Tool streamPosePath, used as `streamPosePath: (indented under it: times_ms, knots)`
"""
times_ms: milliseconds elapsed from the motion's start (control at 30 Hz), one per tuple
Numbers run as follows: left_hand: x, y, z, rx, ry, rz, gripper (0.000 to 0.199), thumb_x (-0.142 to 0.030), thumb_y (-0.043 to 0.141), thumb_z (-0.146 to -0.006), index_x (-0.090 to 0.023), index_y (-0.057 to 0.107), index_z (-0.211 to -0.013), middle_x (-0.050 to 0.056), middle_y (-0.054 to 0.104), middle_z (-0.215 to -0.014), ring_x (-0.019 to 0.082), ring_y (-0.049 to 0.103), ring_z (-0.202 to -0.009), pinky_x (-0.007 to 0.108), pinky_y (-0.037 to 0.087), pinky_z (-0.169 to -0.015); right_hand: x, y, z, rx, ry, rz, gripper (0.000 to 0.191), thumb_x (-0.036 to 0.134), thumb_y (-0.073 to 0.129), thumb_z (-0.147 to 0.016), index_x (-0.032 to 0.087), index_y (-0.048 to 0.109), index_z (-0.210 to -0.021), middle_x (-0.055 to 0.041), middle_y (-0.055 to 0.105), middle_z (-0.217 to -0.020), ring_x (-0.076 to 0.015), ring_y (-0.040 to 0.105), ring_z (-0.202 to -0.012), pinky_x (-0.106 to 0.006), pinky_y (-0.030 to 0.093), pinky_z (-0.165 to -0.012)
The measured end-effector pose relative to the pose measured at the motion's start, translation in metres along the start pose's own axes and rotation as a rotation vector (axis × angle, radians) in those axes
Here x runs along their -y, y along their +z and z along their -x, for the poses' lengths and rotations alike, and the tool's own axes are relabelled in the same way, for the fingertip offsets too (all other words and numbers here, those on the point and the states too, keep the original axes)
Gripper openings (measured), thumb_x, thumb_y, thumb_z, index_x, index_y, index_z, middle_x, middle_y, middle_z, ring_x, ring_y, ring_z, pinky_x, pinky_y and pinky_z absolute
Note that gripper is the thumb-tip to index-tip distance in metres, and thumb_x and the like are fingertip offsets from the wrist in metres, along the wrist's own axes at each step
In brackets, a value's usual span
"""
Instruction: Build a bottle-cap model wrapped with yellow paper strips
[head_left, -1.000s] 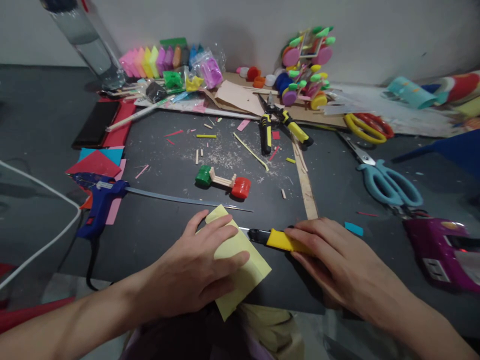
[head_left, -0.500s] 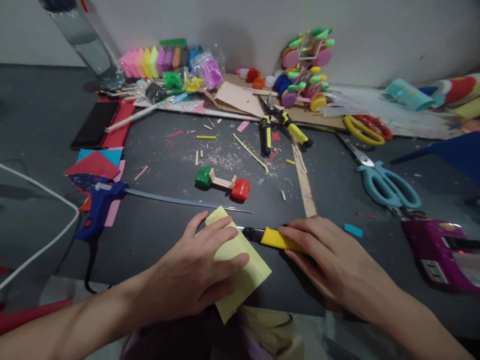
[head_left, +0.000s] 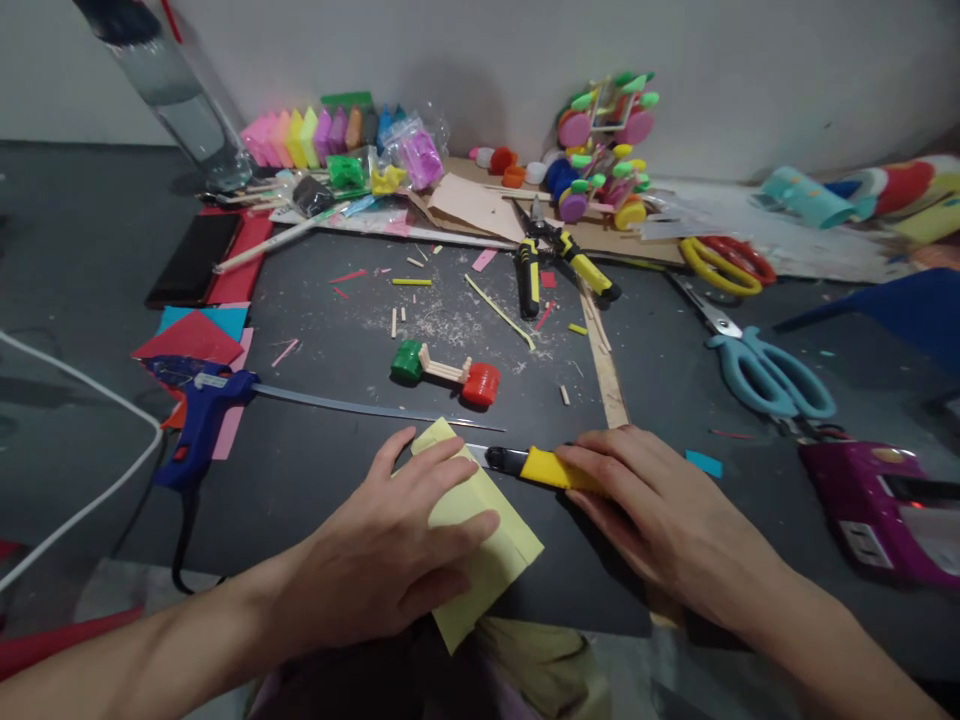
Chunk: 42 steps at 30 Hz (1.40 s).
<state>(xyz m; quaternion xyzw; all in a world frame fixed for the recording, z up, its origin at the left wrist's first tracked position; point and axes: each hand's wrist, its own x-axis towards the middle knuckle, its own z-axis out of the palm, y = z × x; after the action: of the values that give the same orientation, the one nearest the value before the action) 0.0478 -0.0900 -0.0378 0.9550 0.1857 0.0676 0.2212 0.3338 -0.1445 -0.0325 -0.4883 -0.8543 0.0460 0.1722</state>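
My left hand (head_left: 409, 530) lies over a piece of yellow folded paper (head_left: 499, 545), its fingers spread and pressing the sheet against the dark table near the front edge. Closed around the yellow handle of a utility knife (head_left: 544, 468) is my right hand (head_left: 660, 510). The knife lies low over the table, its blade pointing left at the paper's upper right edge; the tip seems to be at or under that edge. Beyond the paper sits a small piece with wooden sticks (head_left: 444, 370) joining a green end and a red end.
A blue glue gun (head_left: 196, 420) with a long glue stick lies left. Pliers (head_left: 551, 255), blue-handled scissors (head_left: 765, 365) and a purple device (head_left: 874, 510) are to the right. Along the wall stand a water bottle (head_left: 184, 115), clay packs (head_left: 315, 140) and small stick-and-disc models (head_left: 607, 150).
The view has tipped slightly, so the background sits a little lower. More blade shows beside the paper's edge. Both hands keep nearly the same places.
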Motion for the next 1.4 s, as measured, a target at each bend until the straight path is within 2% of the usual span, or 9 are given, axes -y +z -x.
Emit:
streamPosePath:
  times_ms: [233,433,533,633,700,833,1000,1133,1400]
  knots:
    - [0.0,0.001,0.002,-0.033,0.012,-0.017,0.046,-0.032,0.059,-0.092,-0.023,0.051,-0.136,0.019,0.05,-0.142,0.037,0.04,-0.139,0.07,0.019,-0.112,-0.006,-0.008,0.016,-0.029,0.035,0.028,0.022,0.025,0.052,-0.098,0.015,0.058,-0.118,-0.0125,0.062,-0.107,-0.0228,0.061,-0.091,-0.036,0.052,-0.076]
    - [0.004,0.004,0.011,-0.209,-0.057,-0.115,0.04,-0.03,0.057,-0.095,-0.015,0.053,-0.131,0.017,0.061,-0.133,0.031,0.049,-0.132,0.057,0.021,-0.115,-0.022,-0.013,0.031,-0.158,0.201,0.216,0.02,0.02,0.05,-0.098,0.015,0.057,-0.116,-0.015,0.062,-0.104,-0.0275,0.063,-0.087,-0.042,0.051,-0.076]
    - [0.01,0.003,0.011,-0.168,-0.026,-0.127,0.038,-0.032,0.056,-0.095,-0.015,0.054,-0.129,0.015,0.064,-0.132,0.03,0.051,-0.131,0.055,0.023,-0.115,-0.028,-0.012,0.029,-0.181,0.235,0.286,0.018,0.023,0.05,-0.099,0.015,0.058,-0.112,-0.015,0.063,-0.1,-0.0288,0.063,-0.084,-0.043,0.052,-0.071]
    - [0.019,-0.002,0.008,-0.111,0.018,-0.14,0.04,-0.035,0.053,-0.097,-0.015,0.052,-0.132,0.015,0.061,-0.138,0.029,0.048,-0.137,0.054,0.017,-0.118,-0.019,-0.01,0.025,-0.188,0.229,0.303,0.024,0.031,0.051,-0.099,0.015,0.058,-0.115,-0.0158,0.063,-0.106,-0.0301,0.063,-0.091,-0.045,0.053,-0.075]
    - [0.026,-0.007,0.004,-0.067,0.064,-0.151,0.041,-0.033,0.052,-0.099,-0.015,0.05,-0.136,0.014,0.059,-0.142,0.027,0.046,-0.139,0.053,0.011,-0.12,-0.003,-0.009,0.021,-0.159,0.138,0.22,0.029,0.033,0.054,-0.098,0.015,0.058,-0.121,-0.016,0.062,-0.114,-0.0289,0.062,-0.099,-0.044,0.053,-0.082]
    - [0.034,-0.02,-0.005,0.012,0.178,-0.159,0.04,-0.025,0.048,-0.1,-0.016,0.048,-0.139,0.011,0.06,-0.142,0.025,0.043,-0.141,0.052,0.007,-0.122,0.035,0.0,0.009,0.042,-0.103,-0.024,0.032,0.034,0.058,-0.096,0.017,0.059,-0.123,-0.014,0.064,-0.117,-0.027,0.06,-0.106,-0.043,0.053,-0.087]
    - [0.033,-0.024,-0.011,-0.035,0.247,-0.153,0.029,-0.024,0.049,-0.099,-0.018,0.057,-0.127,0.009,0.066,-0.132,0.025,0.049,-0.135,0.049,0.016,-0.117,0.05,0.013,-0.006,0.062,-0.136,-0.121,0.015,0.022,0.053,-0.098,0.017,0.065,-0.106,-0.0121,0.067,-0.111,-0.024,0.061,-0.102,-0.04,0.052,-0.084]
    - [0.03,-0.022,-0.01,-0.071,0.273,-0.144,0.022,-0.02,0.05,-0.098,-0.017,0.061,-0.117,0.007,0.071,-0.12,0.023,0.058,-0.122,0.044,0.027,-0.108,0.046,0.013,-0.01,0.013,-0.177,-0.148,0.018,0.01,0.047,-0.098,0.014,0.065,-0.099,-0.0104,0.07,-0.103,-0.0213,0.062,-0.097,-0.036,0.052,-0.081]
    - [0.034,-0.021,-0.009,-0.027,0.347,-0.078,0.024,-0.011,0.046,-0.099,-0.018,0.06,-0.116,0.005,0.067,-0.129,0.021,0.054,-0.127,0.046,0.023,-0.114,0.054,-0.012,-0.017,0.052,-0.079,-0.373,0.016,0.007,0.051,-0.093,0.017,0.061,-0.1,-0.0057,0.07,-0.097,-0.0145,0.065,-0.09,-0.026,0.052,-0.081]
